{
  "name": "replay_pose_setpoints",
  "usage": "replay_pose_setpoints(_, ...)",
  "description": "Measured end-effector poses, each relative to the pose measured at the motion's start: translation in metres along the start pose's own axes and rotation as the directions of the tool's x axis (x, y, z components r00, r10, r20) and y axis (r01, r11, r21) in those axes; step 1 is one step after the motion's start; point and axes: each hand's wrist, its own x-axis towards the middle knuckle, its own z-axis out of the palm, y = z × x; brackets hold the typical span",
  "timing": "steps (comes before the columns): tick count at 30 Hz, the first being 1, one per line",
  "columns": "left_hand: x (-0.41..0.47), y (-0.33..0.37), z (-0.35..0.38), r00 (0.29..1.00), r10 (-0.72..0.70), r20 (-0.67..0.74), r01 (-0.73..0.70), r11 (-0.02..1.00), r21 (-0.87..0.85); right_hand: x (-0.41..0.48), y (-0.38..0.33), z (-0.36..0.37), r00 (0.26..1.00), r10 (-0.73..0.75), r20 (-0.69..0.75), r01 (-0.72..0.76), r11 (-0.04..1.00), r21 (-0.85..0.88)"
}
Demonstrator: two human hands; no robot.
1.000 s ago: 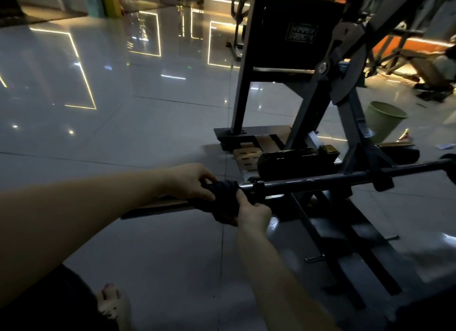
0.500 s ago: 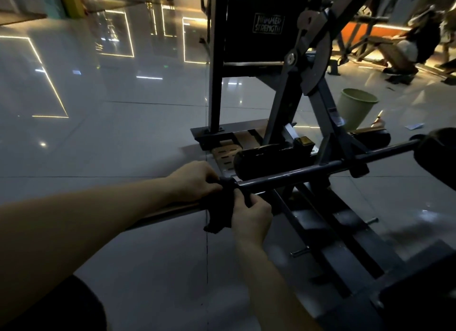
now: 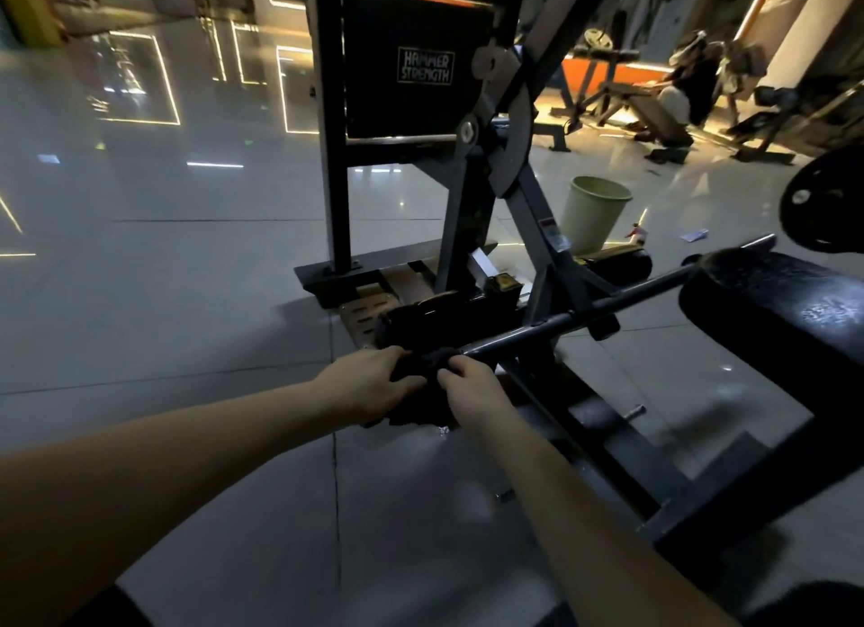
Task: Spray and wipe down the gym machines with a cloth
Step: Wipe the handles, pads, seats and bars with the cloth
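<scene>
Since the one dark cloth [image 3: 416,409], bunched round the near end of the single bar [image 3: 575,320], looks soft, light and limp, it handles best wrapped fully round that bar, where the left hand [image 3: 374,383] and right hand [image 3: 470,386] both grip it.

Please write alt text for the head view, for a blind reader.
The left hand and right hand grip a dark cloth at the end of a bar on a Hammer Strength machine. A green bin stands on the floor behind.
</scene>
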Motion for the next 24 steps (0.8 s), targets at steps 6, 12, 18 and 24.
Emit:
replay_pose_setpoints(6,0.026,0.013,0.016,0.999,0.04,-0.012,-0.036,0.967,0.252,0.018,0.024,-0.006,0.993,-0.061,-0.101,0.06,0.998,-0.02)
replay_pose_setpoints(12,0.032,0.023,0.02,0.996,0.082,0.036,-0.09,0.938,0.334,0.024,0.059,-0.013,0.987,-0.006,-0.161,0.053,0.956,0.287)
replay_pose_setpoints(18,0.013,0.009,0.023,0.969,0.246,0.024,-0.228,0.854,0.468,0.011,0.051,-0.001,0.988,-0.067,-0.141,0.097,0.971,0.217)
replay_pose_setpoints(24,0.044,0.02,0.024,0.982,0.146,0.117,-0.169,0.959,0.226,0.022,0.055,0.007,0.985,-0.084,-0.148,0.111,0.977,0.185)
